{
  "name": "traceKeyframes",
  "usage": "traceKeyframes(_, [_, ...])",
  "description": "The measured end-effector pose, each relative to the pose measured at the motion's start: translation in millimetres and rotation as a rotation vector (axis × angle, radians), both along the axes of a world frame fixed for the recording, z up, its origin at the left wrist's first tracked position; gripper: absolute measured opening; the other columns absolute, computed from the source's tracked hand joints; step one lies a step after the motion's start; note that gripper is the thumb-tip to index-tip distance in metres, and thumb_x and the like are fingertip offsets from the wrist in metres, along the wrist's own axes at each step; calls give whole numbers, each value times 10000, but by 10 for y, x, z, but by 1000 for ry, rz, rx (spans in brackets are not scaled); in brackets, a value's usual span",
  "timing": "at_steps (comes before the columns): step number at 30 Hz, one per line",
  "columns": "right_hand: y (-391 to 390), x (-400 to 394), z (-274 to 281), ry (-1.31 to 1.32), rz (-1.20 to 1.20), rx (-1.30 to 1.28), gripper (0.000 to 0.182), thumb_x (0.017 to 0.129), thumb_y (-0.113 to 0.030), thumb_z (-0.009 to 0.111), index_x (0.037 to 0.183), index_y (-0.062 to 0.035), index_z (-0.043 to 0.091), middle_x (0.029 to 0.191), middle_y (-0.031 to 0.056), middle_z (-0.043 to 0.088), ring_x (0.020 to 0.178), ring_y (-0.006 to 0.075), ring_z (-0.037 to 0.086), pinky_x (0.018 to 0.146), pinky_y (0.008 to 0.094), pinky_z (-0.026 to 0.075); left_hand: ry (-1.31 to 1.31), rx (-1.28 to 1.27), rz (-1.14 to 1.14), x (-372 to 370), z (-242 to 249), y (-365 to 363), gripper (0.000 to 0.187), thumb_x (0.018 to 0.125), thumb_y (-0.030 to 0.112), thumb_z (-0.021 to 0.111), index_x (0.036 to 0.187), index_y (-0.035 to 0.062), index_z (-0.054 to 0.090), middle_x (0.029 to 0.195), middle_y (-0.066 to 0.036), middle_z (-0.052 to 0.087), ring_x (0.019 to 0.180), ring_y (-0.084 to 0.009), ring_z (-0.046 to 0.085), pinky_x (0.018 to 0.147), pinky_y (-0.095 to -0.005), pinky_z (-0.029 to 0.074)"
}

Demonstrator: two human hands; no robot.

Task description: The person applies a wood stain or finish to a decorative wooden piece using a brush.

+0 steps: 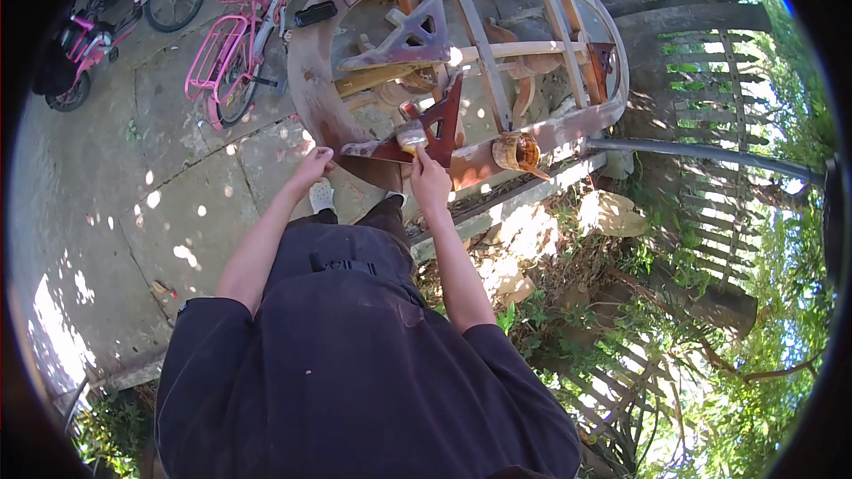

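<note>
My right hand (429, 182) is closed round the handle of a paintbrush (411, 136). The brush lies against a triangular wooden bracket (448, 124) with cut-out holes, stained a glossy red-brown. My left hand (311, 168) is beside the bracket's left tip, its fingers curled together; whether anything is between them I cannot make out. Bracket and brush are over a large oval wooden frame (311, 93) with slats across it. On the frame's near rail, right of my right hand, stands a small tub (517, 153) streaked with brown stain.
An unstained grey-purple bracket (413, 35) and a dark case (316, 13) rest on the frame's far left. Another red-brown bracket (603, 66) is at its right end. A pink bicycle (232, 53) stands left. Rocks (612, 213), plants and a slatted fence (710, 133) lie right.
</note>
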State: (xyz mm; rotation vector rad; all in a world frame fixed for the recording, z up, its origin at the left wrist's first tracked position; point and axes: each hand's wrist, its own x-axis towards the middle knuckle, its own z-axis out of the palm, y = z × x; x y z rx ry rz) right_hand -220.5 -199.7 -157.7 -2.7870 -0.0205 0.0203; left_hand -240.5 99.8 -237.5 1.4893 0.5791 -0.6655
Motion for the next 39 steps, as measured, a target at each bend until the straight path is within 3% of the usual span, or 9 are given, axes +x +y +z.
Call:
traceKeyframes(4, [-20,-217,224,54,383,56,371,1025,-296,597,1380,-237,683,852,156,701,766,378,716,685,513,573,138,76,205,-216,-553,470,560,1026,556,566,1417,156,554,1099,-57,713,1011,-202,683,868,-470,512])
traceKeyframes(8, [-7,-246,165,20,44,24,372,1025,-286,597,1383,-231,682,860,163,709,770,381,715,688,520,567,164,107,272,-550,-940,891,667,1047,550,517,1535,104,430,1246,-172,693,1103,-299,690,931,-517,519])
traceKeyframes(14, [99,-369,195,4,129,97,378,1030,-272,592,1394,-212,675,839,173,707,767,384,713,688,523,555,289,187,395,-692,-1038,965,547,1015,490,605,1393,96,576,991,-104,721,866,-203,689,780,-440,521])
traceKeyframes(20, [345,-526,303,112,102,65,366,1032,-294,594,1377,-212,687,838,172,732,739,394,716,648,523,563,-36,249,195,-237,-852,767,448,1052,335,612,1369,20,587,1079,-143,729,946,-214,694,847,-352,553])
traceKeyframes(23, [414,-488,173,127,-250,35,390,1040,-281,566,1410,-195,658,907,189,745,809,406,724,703,534,563,-425,339,175,82,-612,553,452,1032,315,658,1331,-15,585,1006,-150,729,966,-267,700,903,-389,536])
traceKeyframes(26, [370,-589,116,162,90,69,421,1035,-305,548,1440,-211,619,876,205,732,776,416,719,674,546,561,-528,712,149,375,-211,268,603,1032,299,653,1544,67,436,1321,-226,637,1229,-357,606,1045,-459,474])
traceKeyframes(29, [357,-564,205,98,-134,60,420,1029,-300,562,1439,-233,624,863,209,725,751,418,713,659,541,559,-600,954,-30,508,-40,216,721,1021,322,652,1640,132,334,1581,-230,420,1439,-423,415,1154,-535,380])
traceKeyframes(36, [379,-659,139,-12,-44,111,397,1028,-281,571,1416,-222,630,794,186,693,709,412,695,632,545,540,-663,1218,-433,461,-54,286,771,1030,422,614,1672,150,283,1748,-130,213,1607,-350,202,1250,-595,245])
traceKeyframes(39, [389,-620,3,88,-269,109,403,1031,-290,572,1427,-224,608,798,175,702,707,394,700,627,541,538,-666,1289,-545,414,-90,401,761,1056,469,547,1679,133,267,1773,-90,166,1634,-322,134,1255,-635,196])
